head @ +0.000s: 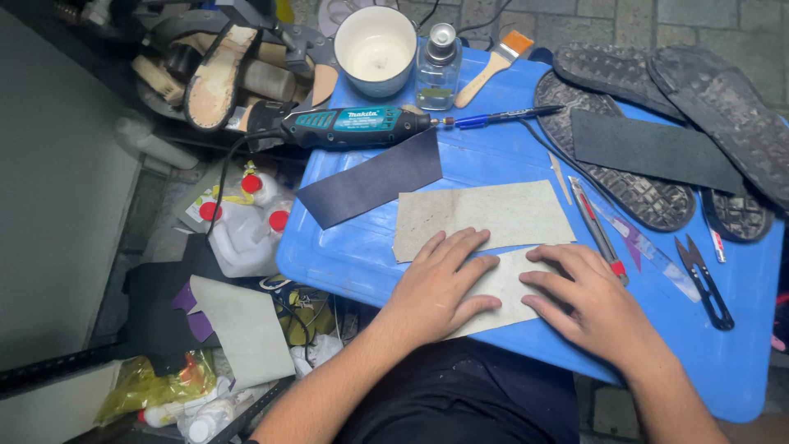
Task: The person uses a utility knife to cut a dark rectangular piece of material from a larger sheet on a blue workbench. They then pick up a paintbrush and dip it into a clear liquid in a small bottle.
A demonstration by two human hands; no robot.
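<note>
Lying flat on blue lid (pixel 493 160), near edge: grey sheet (pixel 503 284). Pressing on it, fingers spread, gripping nothing: left hand (pixel 440 284). Doing likewise, just right: right hand (pixel 588 304). Sitting beyond: larger sheet (pixel 481 215), dark strip (pixel 370 178), rotary tool (pixel 353 126); rightward, knife (pixel 598 233), snips (pixel 705 281), soles (pixel 657 197).

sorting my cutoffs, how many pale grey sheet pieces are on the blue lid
2: one pale grey piece lies mid-lid; the other is under both the left hand and right hand. More may be hidden.
</note>
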